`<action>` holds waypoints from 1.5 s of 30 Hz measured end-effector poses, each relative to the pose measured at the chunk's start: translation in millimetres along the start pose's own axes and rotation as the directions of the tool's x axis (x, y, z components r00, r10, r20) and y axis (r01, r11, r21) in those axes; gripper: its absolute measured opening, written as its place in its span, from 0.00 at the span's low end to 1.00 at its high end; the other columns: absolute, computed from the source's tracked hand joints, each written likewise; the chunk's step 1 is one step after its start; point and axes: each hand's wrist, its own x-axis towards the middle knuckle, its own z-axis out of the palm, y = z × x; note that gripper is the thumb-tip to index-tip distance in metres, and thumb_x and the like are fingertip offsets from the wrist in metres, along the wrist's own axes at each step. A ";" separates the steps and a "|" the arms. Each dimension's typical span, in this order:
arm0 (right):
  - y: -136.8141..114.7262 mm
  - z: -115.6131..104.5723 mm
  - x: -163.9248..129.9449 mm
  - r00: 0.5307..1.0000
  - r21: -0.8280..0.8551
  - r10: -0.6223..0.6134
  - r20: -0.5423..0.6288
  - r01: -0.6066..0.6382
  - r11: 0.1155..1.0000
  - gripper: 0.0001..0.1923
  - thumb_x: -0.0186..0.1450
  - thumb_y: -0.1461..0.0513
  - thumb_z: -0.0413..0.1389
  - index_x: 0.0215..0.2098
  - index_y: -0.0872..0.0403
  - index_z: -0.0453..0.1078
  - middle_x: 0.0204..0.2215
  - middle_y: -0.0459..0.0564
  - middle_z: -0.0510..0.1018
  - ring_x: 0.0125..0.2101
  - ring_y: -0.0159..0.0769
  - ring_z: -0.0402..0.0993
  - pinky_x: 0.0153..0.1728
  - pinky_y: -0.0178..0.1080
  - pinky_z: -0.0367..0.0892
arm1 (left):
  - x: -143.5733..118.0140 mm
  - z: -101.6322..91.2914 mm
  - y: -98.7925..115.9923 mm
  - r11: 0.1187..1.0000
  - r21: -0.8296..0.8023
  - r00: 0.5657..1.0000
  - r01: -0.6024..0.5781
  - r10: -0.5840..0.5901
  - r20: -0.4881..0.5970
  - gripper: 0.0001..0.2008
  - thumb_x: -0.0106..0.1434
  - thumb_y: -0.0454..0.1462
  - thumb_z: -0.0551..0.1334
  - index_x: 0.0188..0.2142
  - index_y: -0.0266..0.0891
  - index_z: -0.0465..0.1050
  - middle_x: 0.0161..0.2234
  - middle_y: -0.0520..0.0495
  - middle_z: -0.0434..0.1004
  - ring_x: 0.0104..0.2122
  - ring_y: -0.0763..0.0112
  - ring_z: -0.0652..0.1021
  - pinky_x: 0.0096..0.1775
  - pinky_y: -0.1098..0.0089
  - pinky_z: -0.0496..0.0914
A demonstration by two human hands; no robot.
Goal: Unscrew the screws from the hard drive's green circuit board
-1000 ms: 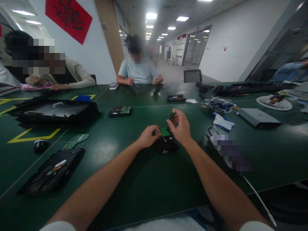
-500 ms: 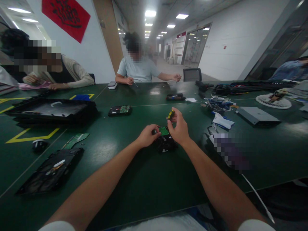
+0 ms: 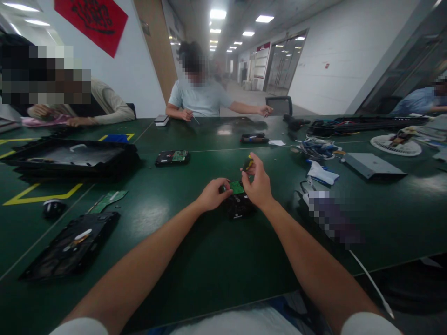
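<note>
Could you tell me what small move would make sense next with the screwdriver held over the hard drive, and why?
Probably turn the screwdriver a little more. The right hand pinches its handle upright above the green circuit board, while the left hand steadies the hard drive on the table. The tip is hidden.

walls: white, red banner (image 3: 91,19) hanging | ceiling panels (image 3: 218,14) glowing | bench (image 3: 209,260): dark green | corridor receding toward glass doors (image 3: 284,63)

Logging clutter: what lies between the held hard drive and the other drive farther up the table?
Head view: only bare green table separates the held hard drive from the other drive.
</note>
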 end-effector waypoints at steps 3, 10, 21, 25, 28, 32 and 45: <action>-0.5 -0.4 0.1 1.000 -0.031 -0.006 -0.027 0.005 0.999 0.33 0.69 0.59 0.57 0.69 0.45 0.51 0.57 0.57 0.70 0.44 0.44 0.76 0.44 0.50 0.79 | 0.0 -0.1 1.5 1.000 0.001 1.000 0.000 0.000 -0.002 0.05 0.65 0.40 0.65 0.36 0.42 0.73 0.52 0.44 0.78 0.50 0.58 0.76 0.55 0.54 0.69; -2.6 -0.8 0.9 1.000 0.008 -0.016 -0.015 0.017 1.000 0.32 0.70 0.62 0.53 0.70 0.46 0.49 0.58 0.57 0.71 0.48 0.44 0.77 0.49 0.51 0.78 | 0.0 0.6 0.4 1.000 -0.005 1.000 -0.003 0.003 -0.002 0.05 0.64 0.40 0.65 0.37 0.42 0.73 0.52 0.45 0.77 0.51 0.58 0.76 0.56 0.55 0.68; -2.6 -0.9 0.6 0.999 -0.001 0.013 -0.048 -0.013 1.000 0.32 0.68 0.59 0.58 0.67 0.47 0.53 0.55 0.57 0.74 0.44 0.44 0.79 0.44 0.51 0.80 | -0.3 -1.0 2.5 1.000 0.000 1.000 0.001 -0.001 0.001 0.04 0.65 0.39 0.65 0.37 0.42 0.73 0.53 0.44 0.77 0.52 0.58 0.76 0.56 0.54 0.68; -2.3 -0.6 1.2 0.999 0.030 0.033 -0.036 -0.032 0.999 0.33 0.69 0.61 0.55 0.69 0.47 0.50 0.50 0.56 0.77 0.42 0.43 0.80 0.46 0.51 0.80 | -0.3 -1.6 2.7 1.000 -0.006 1.000 0.007 -0.007 0.007 0.04 0.64 0.39 0.65 0.36 0.42 0.73 0.53 0.44 0.77 0.52 0.58 0.76 0.57 0.54 0.68; -2.0 -1.5 1.8 0.999 0.016 0.032 -0.042 -0.031 0.999 0.35 0.69 0.59 0.57 0.70 0.46 0.50 0.50 0.55 0.77 0.40 0.42 0.80 0.43 0.50 0.81 | 0.1 -1.4 1.8 1.000 -0.012 1.000 -0.016 0.016 0.002 0.04 0.64 0.39 0.65 0.36 0.42 0.73 0.52 0.45 0.78 0.52 0.59 0.76 0.57 0.55 0.68; -2.9 -2.6 1.9 0.999 -0.034 0.016 -0.050 -0.018 0.999 0.33 0.68 0.56 0.59 0.68 0.45 0.54 0.52 0.56 0.75 0.40 0.43 0.79 0.41 0.51 0.81 | 0.8 0.2 -0.5 1.000 0.000 1.000 -0.010 0.010 -0.007 0.04 0.64 0.39 0.66 0.36 0.42 0.73 0.51 0.45 0.78 0.51 0.58 0.76 0.57 0.54 0.68; -0.7 -3.9 0.4 0.998 -0.093 0.001 -0.068 -0.007 0.996 0.35 0.68 0.56 0.58 0.70 0.46 0.53 0.60 0.57 0.70 0.44 0.46 0.78 0.40 0.51 0.80 | 1.8 2.7 -3.8 1.000 -0.008 0.999 -0.025 0.025 -0.022 0.04 0.64 0.39 0.66 0.38 0.44 0.75 0.50 0.47 0.78 0.50 0.59 0.77 0.57 0.55 0.69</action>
